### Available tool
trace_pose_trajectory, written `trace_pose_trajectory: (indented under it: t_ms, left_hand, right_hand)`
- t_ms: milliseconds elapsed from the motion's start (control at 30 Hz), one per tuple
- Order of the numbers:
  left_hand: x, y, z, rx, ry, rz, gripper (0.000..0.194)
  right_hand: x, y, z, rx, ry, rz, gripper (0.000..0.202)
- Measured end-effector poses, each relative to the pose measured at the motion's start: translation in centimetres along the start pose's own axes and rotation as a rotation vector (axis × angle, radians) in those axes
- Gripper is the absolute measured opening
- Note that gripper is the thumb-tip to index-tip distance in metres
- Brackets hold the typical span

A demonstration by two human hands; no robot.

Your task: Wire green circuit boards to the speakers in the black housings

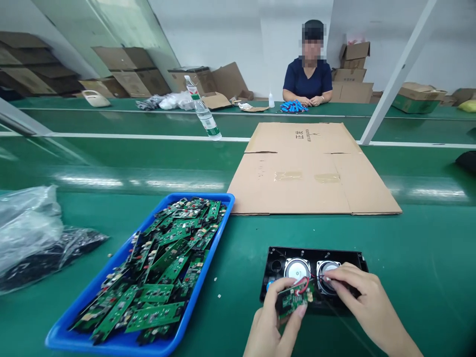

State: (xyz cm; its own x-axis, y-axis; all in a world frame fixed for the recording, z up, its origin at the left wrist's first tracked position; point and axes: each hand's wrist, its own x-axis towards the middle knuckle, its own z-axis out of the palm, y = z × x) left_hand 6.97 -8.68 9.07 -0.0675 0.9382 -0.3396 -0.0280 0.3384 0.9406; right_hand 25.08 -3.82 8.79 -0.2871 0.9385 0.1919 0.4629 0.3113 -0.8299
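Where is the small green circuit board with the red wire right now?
In the head view, low and right of centre: the small green circuit board is pinched in the left hand over the black plastic speaker housing, right of the blue plastic tray.

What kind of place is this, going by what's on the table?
Probably an electronics assembly line. A blue tray is heaped with green circuit boards, the left hand holds a board over a black speaker housing, and another person sits across the long green bench.
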Motion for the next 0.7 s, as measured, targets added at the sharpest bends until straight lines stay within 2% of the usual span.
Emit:
trace_pose_trajectory:
  t_ms: [100, 233, 300, 533, 700]
  left_hand:
    - [0.5, -0.3, 0.4, 0.262, 0.036, 0.202, 0.02]
    - [1.2, -0.9, 0.6, 0.422, 0.072, 0.455, 0.023]
    - [1.4, -1.3, 0.6, 0.471, 0.076, 0.529, 0.024]
    - [1.6, -1.3, 0.6, 0.537, 0.049, 0.554, 0.023]
    - [1.7, -1.7, 0.8, 0.555, 0.049, 0.599, 0.023]
  right_hand:
    - [-0.1, 0.0, 0.5, -0.088, 0.026, -0.196, 0.021]
    - [-0.4, 0.1, 1.5, -0.241, 0.104, -0.262, 0.017]
    - [-0.6, 0.0, 2.0, -0.282, 0.113, -0.277, 0.017]
    - [-0.6, -0.5, 2.9, -0.305, 0.153, -0.354, 0.018]
    - [-0.8, -0.5, 3.1, -0.407, 0.141, -0.388, 0.023]
